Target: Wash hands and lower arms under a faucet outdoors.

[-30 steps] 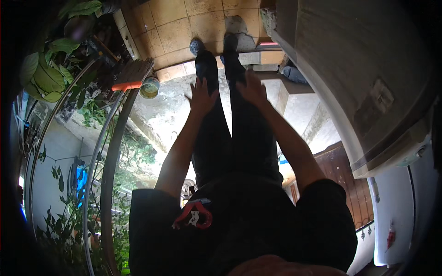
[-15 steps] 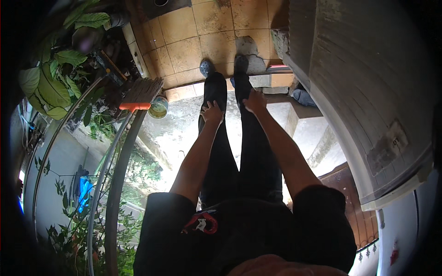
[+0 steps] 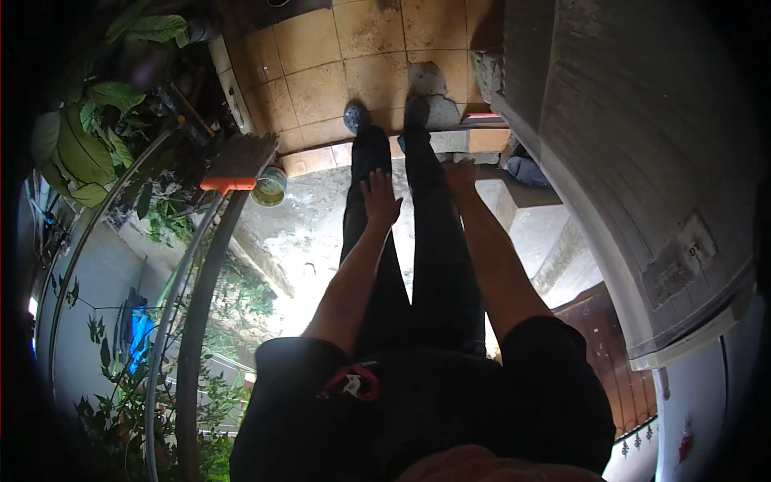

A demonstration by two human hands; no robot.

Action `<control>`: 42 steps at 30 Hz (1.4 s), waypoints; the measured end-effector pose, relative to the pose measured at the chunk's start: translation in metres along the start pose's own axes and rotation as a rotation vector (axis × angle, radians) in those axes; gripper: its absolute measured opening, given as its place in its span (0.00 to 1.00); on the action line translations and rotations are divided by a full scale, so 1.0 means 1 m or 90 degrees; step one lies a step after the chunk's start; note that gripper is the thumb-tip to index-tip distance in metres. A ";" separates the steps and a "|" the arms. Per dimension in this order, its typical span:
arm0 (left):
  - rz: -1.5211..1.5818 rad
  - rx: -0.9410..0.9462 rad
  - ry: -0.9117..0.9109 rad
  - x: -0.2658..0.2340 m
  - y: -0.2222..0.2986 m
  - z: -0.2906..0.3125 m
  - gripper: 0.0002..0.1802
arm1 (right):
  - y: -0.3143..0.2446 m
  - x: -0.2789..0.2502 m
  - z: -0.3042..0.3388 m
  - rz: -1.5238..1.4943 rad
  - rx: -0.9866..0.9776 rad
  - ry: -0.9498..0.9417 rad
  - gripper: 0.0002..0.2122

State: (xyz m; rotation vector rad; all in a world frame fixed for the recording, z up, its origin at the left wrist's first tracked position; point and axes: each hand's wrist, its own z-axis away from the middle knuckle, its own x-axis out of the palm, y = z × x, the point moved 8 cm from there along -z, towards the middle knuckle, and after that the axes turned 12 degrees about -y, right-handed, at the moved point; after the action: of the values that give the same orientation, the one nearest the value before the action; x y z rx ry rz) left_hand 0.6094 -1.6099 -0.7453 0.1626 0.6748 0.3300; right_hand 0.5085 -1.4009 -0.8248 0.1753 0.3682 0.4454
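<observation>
My left hand point(image 3: 381, 198) is open over the left leg of my dark trousers point(image 3: 432, 241). Its fingers stretch forward with the thumb out to the side, and nothing is in it. Beside the right trouser leg, around the knee, is my right hand point(image 3: 460, 178); its fingers are smeared and dim, so their pose is unclear. Farther off, a dark clog with holes point(image 3: 356, 117) is on my left foot, and another dark shoe point(image 3: 416, 111) is on my right. Both feet rest on orange-brown tiles point(image 3: 373, 76).
On the left, a broom with an orange head point(image 3: 229, 184) leans bristles up near a round tin point(image 3: 270, 186) and leafy plants point(image 3: 87, 149). A ledge point(image 3: 321, 158) edges the tiles. A loose dark shoe point(image 3: 528, 170) lies by the large grey panel point(image 3: 618, 169) at right.
My left hand has turned, its fingers now straighter and pointing forward. My right hand has moved off the trouser leg to the right. The view has shifted slightly.
</observation>
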 end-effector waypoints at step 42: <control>0.132 0.046 -0.193 -0.077 -0.049 0.186 0.37 | -0.093 -0.084 0.259 0.059 -0.453 0.157 0.34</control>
State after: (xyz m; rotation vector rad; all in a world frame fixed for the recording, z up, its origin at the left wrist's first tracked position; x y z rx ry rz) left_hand 0.6837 -1.6907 -0.5697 0.3451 0.3698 0.4693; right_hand 0.5735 -1.5433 -0.5833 -0.5605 0.4227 0.6667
